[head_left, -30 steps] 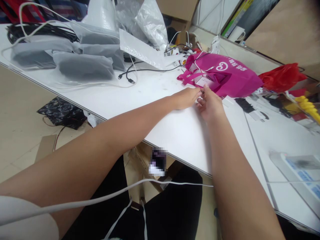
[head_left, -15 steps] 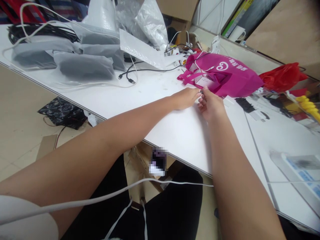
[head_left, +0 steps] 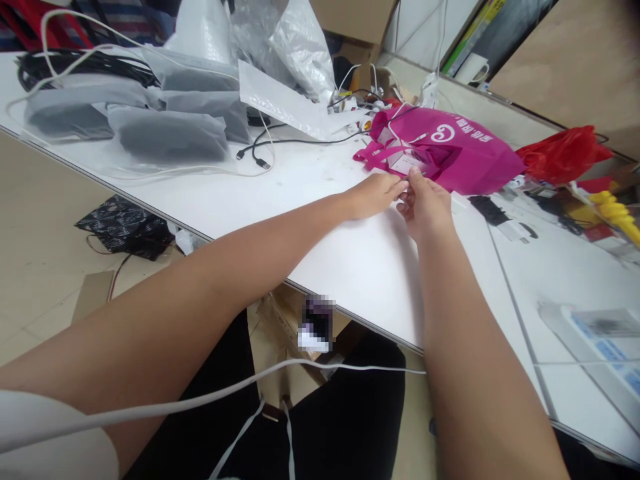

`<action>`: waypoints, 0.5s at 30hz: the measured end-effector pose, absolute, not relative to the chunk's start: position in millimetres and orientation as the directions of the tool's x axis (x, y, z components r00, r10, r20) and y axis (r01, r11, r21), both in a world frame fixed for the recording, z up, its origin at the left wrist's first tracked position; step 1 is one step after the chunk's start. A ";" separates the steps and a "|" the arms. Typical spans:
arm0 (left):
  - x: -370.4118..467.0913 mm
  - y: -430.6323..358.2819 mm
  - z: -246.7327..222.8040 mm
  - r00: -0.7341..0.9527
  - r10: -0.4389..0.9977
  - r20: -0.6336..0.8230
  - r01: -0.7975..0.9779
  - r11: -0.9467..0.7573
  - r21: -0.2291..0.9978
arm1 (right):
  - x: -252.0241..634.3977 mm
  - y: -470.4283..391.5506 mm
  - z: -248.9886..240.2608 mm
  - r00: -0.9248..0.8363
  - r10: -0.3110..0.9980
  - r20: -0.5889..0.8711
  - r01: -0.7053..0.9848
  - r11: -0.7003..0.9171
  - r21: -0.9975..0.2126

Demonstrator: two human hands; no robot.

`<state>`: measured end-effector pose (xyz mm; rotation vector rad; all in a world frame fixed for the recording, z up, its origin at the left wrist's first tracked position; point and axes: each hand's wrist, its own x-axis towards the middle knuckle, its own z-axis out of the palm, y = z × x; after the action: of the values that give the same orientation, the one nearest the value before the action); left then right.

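My left hand (head_left: pixel 376 195) is over the white table (head_left: pixel 370 267), its fingers closed and pointing right toward my other hand. Fingertip to fingertip with it, my right hand (head_left: pixel 427 203) is closed in a pinch. Between them is something small and dark, mostly hidden by the fingers and too small to name. Just behind both hands lies a magenta bag (head_left: pixel 480 157) with white print. A small white box (head_left: pixel 404 162) shows at the bag's mouth, close to my fingertips.
Grey frosted packets (head_left: pixel 173 137) and a coil of black cable (head_left: pixel 90 65) lie at the left. A black USB cable (head_left: pixel 263 162) crosses the middle. A red plastic bag (head_left: pixel 565 157) is at the right. One white cable (head_left: pixel 225 388) hangs across my lap.
My right hand has shifted very slightly, and the fingertips have turned a little. The dark small thing between them shows less. The rest looks the same.
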<state>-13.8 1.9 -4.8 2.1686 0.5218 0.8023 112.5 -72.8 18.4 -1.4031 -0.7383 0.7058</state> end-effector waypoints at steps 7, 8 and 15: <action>-13.8 -0.2 -2.8 0.731 0.566 0.382 0.087 -0.632 0.770 | 109.1 -71.0 13.3 0.637 0.769 0.058 0.022 0.057 -0.998; -13.8 -0.1 -2.6 0.731 0.567 0.380 0.091 -0.633 0.769 | 108.6 -70.4 17.2 0.632 0.773 0.048 0.025 0.041 -0.999; -11.9 8.3 -5.7 0.653 0.643 0.400 0.123 -0.611 0.782 | 81.6 -158.9 84.2 0.682 0.698 0.220 0.134 0.177 -0.975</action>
<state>-11.9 8.3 -5.7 2.1189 0.5925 0.8861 81.6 -158.9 84.2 -1.3611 -0.7661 0.4593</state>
